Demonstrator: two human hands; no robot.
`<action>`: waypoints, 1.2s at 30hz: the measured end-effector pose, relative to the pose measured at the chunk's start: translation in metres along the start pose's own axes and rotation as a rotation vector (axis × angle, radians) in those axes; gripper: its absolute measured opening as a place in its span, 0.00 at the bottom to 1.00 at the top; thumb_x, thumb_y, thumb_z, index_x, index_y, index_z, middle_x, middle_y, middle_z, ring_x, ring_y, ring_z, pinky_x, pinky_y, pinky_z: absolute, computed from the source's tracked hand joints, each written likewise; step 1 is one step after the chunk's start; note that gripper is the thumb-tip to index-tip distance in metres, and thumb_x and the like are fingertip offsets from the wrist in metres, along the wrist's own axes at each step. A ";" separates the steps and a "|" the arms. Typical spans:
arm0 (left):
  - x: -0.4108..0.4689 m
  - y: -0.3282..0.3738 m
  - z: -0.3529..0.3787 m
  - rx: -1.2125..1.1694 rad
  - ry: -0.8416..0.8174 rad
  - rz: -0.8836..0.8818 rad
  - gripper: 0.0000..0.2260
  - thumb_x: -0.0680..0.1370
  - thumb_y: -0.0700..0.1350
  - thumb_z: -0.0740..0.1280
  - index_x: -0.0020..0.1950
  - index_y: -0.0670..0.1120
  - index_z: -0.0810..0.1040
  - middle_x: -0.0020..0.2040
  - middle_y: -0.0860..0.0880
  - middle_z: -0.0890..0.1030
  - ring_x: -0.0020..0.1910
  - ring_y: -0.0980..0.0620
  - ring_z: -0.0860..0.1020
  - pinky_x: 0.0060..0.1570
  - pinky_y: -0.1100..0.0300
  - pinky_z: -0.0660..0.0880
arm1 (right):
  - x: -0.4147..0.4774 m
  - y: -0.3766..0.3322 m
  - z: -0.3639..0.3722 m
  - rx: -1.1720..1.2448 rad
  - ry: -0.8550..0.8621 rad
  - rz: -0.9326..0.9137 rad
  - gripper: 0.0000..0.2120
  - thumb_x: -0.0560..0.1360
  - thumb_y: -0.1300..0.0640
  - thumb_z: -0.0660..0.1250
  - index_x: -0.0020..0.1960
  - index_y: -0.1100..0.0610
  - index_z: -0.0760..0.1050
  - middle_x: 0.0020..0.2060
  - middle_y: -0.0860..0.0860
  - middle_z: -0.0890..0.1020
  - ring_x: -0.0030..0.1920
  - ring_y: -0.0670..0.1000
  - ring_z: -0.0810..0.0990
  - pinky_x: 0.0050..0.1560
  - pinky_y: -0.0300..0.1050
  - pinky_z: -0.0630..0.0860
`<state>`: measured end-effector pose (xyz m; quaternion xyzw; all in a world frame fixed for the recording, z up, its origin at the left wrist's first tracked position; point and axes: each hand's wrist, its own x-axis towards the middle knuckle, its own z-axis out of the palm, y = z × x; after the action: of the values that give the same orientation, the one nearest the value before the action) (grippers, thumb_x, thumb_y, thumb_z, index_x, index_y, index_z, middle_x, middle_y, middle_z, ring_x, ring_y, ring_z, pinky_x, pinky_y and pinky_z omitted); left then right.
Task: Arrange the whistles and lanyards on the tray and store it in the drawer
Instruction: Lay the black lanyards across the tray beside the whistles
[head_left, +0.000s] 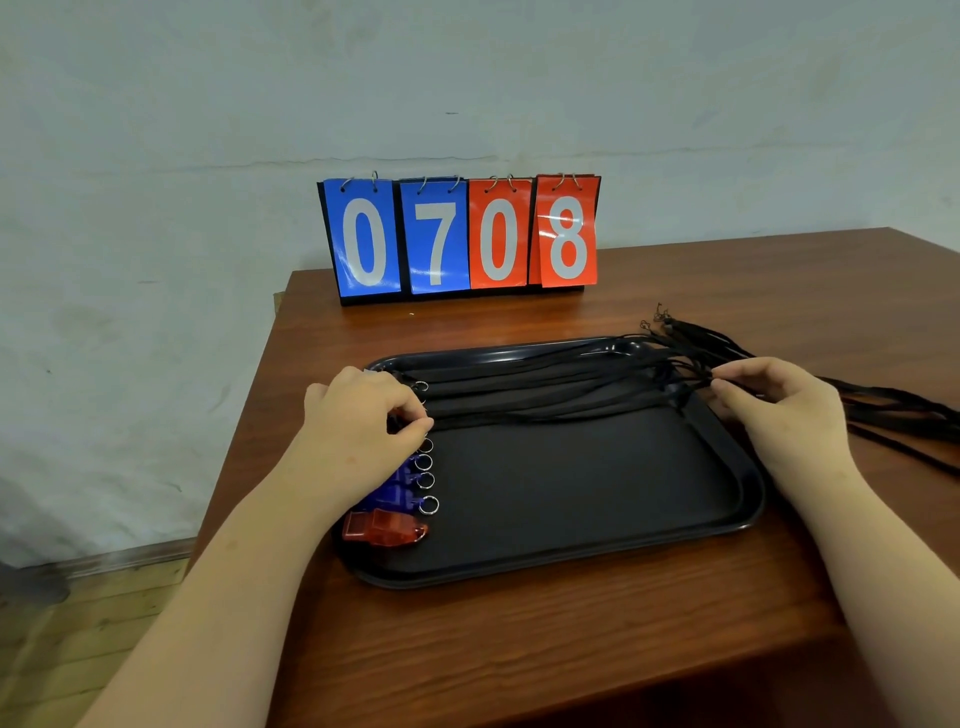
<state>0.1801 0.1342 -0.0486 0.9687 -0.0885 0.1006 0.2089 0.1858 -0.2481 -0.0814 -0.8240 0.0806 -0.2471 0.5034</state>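
Head view, only cam.

Tray (571, 519) sits mid tabletop (519, 649). Whistles (395, 488) are rowed along its 9 o'clock edge, key rings (426, 480) pointing inward. A red whistle (384, 527) closes the row at approx 8 o'clock, right by the rim. Lanyards (545, 395) lie stretched across the tray's 12 o'clock half, 9 to 3. Their far ends run over the 2–3 o'clock rim onto the tabletop. Scoreboard (460, 239) stands at 12, well apart. Drawer not in view.

Left hand (358, 415): grip clenched over the upper whistles, thumb + forefinger pinching at a ring end. Which piece exactly can't be told, fingers hide it. Right hand (774, 400): grip pinching lanyard strands just past the 3 o'clock rim.

Risks, judged:
- A hard pull from the right hand prob drags whistles toward 3 and wrecks the row, esp. if the left hand lets go first.
- Strands bunch and cross near 2 o'clock, so a tangle is likely if they're tugged as one.
- Ends off the tray will trail when it's lifted. They could snag the tabletop edge or get caught in the drawer.
- Red whistle is loose near the rim, so tilting the tray may slide it around or off.
- Smooth-looking tray, so everything on it prob shifts during the carry.
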 end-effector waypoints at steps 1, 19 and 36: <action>0.000 0.000 0.000 0.000 0.002 -0.001 0.08 0.78 0.54 0.68 0.38 0.58 0.79 0.45 0.61 0.78 0.55 0.55 0.73 0.56 0.51 0.61 | 0.000 -0.001 0.000 0.001 0.000 0.000 0.06 0.74 0.61 0.73 0.46 0.50 0.82 0.42 0.49 0.85 0.44 0.53 0.85 0.54 0.55 0.81; 0.000 -0.002 0.000 -0.027 0.097 0.033 0.08 0.79 0.51 0.66 0.40 0.58 0.79 0.47 0.61 0.79 0.56 0.54 0.72 0.55 0.50 0.60 | -0.001 -0.006 0.001 -0.003 0.076 0.035 0.04 0.76 0.57 0.71 0.46 0.48 0.82 0.47 0.48 0.84 0.47 0.49 0.83 0.48 0.41 0.76; 0.001 0.068 -0.024 -0.136 0.117 0.209 0.06 0.79 0.49 0.66 0.54 0.58 0.79 0.51 0.60 0.77 0.56 0.58 0.72 0.63 0.42 0.70 | 0.004 0.003 -0.045 -0.310 0.283 0.056 0.09 0.80 0.59 0.62 0.58 0.52 0.76 0.49 0.49 0.77 0.43 0.47 0.76 0.43 0.41 0.72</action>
<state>0.1631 0.0833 -0.0002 0.9303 -0.1830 0.1720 0.2672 0.1674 -0.2859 -0.0658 -0.8462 0.2104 -0.3308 0.3608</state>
